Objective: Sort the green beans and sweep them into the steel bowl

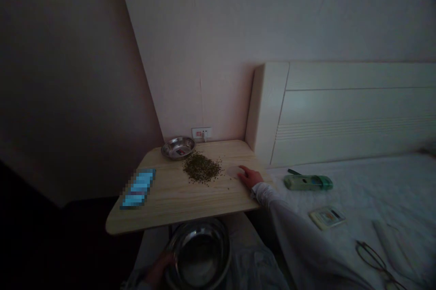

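A pile of small green-brown beans or grains (201, 167) lies spread on the light wooden table (177, 210). To the right of the pile, my right hand (250, 176) rests low over the tabletop, its fingers closed on a pale, see-through flat piece (233, 171) whose kind I cannot make out. Below the table's front edge, my left hand (161, 266) grips the left rim of a large, shiny metal bowl (223, 240) over my lap. Behind the pile, a smaller steel dish (166, 150) stands at the table's back left with a dark patch inside.
A phone with a lit, blurred screen (139, 189) lies at the table's left. On the bed (293, 208) are a green bottle (306, 183), a pale device or case (327, 217) and glasses (371, 256). A wall socket (201, 133) and headboard (327, 104) border the table.
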`<state>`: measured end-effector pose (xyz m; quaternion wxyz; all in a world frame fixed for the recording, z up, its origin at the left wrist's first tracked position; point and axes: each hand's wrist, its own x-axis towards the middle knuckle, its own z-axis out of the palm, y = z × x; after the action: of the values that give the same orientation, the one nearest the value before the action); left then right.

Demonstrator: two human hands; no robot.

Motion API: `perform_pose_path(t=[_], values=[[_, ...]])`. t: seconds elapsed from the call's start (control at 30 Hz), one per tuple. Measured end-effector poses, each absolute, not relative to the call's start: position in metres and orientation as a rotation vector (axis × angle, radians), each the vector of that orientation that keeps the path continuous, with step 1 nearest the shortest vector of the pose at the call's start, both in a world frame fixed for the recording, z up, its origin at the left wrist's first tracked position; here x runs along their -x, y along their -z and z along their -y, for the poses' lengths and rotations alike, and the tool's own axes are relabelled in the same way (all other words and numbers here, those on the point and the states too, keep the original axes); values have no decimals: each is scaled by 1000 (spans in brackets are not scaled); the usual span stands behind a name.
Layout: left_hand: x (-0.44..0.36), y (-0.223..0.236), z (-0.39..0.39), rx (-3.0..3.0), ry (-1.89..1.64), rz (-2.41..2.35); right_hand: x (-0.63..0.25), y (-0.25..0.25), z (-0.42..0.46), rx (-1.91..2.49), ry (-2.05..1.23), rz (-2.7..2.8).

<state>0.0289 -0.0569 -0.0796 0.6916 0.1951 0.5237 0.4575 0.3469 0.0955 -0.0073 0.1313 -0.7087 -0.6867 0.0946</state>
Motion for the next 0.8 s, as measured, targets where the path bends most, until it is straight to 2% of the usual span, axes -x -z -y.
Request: perform_pose_path(t=[0.57, 0.8], values=[[-102, 84, 42, -322, -980, -1143, -327, 10, -66, 1962, -345, 2026], [-107, 83, 40, -382, -993, -1085, -320, 8, -55, 1934, -353, 2047]])
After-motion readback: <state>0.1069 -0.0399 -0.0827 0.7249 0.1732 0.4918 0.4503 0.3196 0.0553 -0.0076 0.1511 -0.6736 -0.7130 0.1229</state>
